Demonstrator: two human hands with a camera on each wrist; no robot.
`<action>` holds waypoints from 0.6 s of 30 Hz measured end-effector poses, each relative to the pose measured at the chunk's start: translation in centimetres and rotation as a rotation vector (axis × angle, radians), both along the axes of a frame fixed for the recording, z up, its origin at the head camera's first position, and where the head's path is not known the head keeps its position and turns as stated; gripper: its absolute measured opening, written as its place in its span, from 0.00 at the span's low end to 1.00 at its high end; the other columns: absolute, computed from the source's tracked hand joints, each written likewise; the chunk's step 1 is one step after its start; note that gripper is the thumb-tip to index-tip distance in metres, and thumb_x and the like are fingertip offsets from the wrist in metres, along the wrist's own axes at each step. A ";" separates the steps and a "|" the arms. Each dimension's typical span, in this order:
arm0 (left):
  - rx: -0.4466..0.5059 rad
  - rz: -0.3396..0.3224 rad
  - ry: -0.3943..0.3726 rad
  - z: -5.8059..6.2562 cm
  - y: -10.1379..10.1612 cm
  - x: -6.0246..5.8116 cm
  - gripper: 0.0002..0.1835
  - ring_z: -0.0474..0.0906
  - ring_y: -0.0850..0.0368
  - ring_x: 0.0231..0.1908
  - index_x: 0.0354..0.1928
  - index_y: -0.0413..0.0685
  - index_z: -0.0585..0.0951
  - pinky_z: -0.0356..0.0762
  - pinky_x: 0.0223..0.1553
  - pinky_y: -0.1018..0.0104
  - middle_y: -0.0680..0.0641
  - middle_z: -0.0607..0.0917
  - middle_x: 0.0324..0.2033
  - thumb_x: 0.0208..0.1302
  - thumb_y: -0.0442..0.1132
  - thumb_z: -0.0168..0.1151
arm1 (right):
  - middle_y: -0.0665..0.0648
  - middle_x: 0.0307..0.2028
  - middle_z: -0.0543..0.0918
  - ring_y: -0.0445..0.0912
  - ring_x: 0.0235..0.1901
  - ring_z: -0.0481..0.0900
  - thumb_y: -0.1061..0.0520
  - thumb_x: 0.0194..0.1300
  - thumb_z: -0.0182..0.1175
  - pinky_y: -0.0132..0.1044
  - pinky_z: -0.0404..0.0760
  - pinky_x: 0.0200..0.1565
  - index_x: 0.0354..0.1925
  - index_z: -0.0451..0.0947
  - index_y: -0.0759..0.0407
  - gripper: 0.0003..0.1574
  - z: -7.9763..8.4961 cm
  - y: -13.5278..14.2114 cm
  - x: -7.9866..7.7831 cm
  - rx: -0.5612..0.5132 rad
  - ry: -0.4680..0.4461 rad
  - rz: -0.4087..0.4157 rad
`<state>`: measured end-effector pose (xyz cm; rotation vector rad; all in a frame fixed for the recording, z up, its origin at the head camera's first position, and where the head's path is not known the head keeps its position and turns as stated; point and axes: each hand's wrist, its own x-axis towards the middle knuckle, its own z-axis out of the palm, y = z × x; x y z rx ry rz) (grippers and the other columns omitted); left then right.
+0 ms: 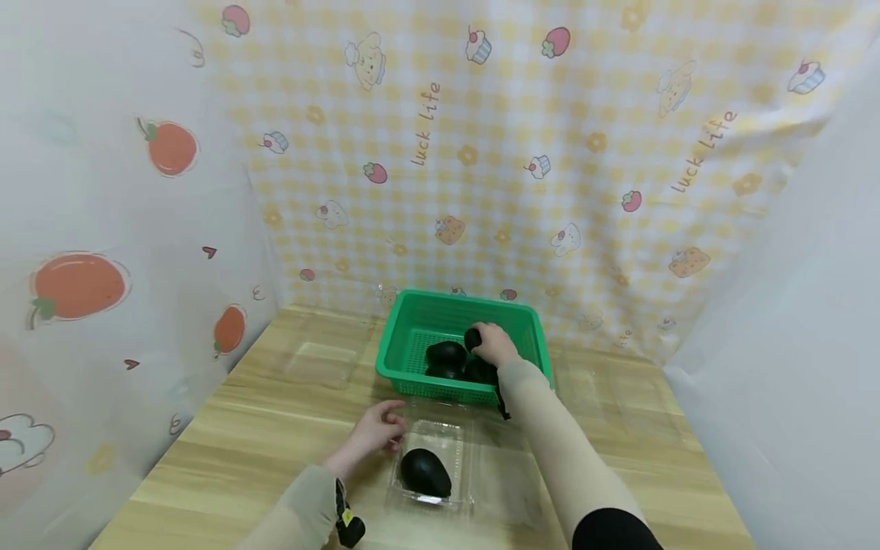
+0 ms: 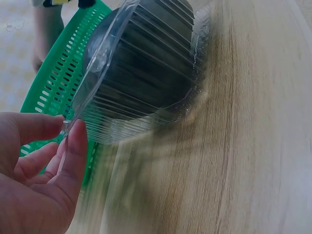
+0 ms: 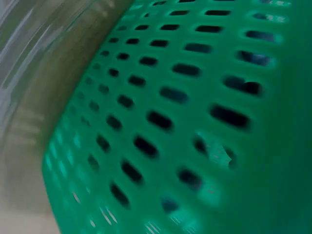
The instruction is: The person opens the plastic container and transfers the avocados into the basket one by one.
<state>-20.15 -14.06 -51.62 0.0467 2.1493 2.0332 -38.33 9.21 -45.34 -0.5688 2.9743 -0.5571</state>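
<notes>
My right hand grips a dark pear-shaped fruit inside the green basket, above several similar dark fruits. In the right wrist view the basket's slotted wall fills most of the picture and hides that hand. At the left edge of a clear plastic box, my left hand pinches the rim between thumb and fingers, as the left wrist view shows. One dark pear-shaped fruit lies in this box, seen through its ribbed wall up close.
More clear plastic pieces lie on the wooden table: one at the back left, others to the right of the basket. A patterned curtain hangs behind the basket, and pale sheets enclose both sides.
</notes>
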 end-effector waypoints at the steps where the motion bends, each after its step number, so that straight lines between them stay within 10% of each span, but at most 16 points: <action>1: 0.001 -0.009 0.002 -0.2 0.3 0.0 0.28 0.74 0.56 0.19 0.57 0.27 0.60 0.76 0.19 0.65 0.32 0.76 0.31 0.51 0.22 0.52 | 0.61 0.56 0.68 0.55 0.53 0.66 0.57 0.57 0.58 0.49 0.70 0.49 0.60 0.63 0.55 0.31 -0.4 0.4 0.0 0.011 -0.025 -0.018; 7: 0.014 -0.017 0.005 -0.5 1.2 -0.1 0.27 0.73 0.57 0.18 0.56 0.28 0.62 0.75 0.18 0.66 0.31 0.76 0.31 0.50 0.21 0.52 | 0.61 0.59 0.64 0.56 0.54 0.65 0.58 0.63 0.50 0.49 0.68 0.51 0.62 0.60 0.57 0.29 -1.6 1.8 0.0 0.039 -0.129 0.001; 11: 0.010 0.010 0.007 -0.1 1.0 0.0 0.26 0.73 0.55 0.19 0.56 0.27 0.62 0.76 0.19 0.62 0.30 0.75 0.32 0.51 0.21 0.52 | 0.58 0.56 0.68 0.52 0.49 0.69 0.52 0.63 0.50 0.46 0.71 0.47 0.58 0.65 0.53 0.24 -0.2 1.4 1.6 -0.114 -0.016 0.028; 18: 0.003 0.026 0.003 0.2 -0.1 0.0 0.26 0.74 0.53 0.21 0.56 0.26 0.62 0.78 0.22 0.60 0.32 0.76 0.32 0.52 0.22 0.52 | 0.50 0.37 0.79 0.40 0.33 0.76 0.51 0.55 0.60 0.30 0.76 0.32 0.45 0.76 0.56 0.19 0.6 -0.8 12.2 -0.290 0.040 0.442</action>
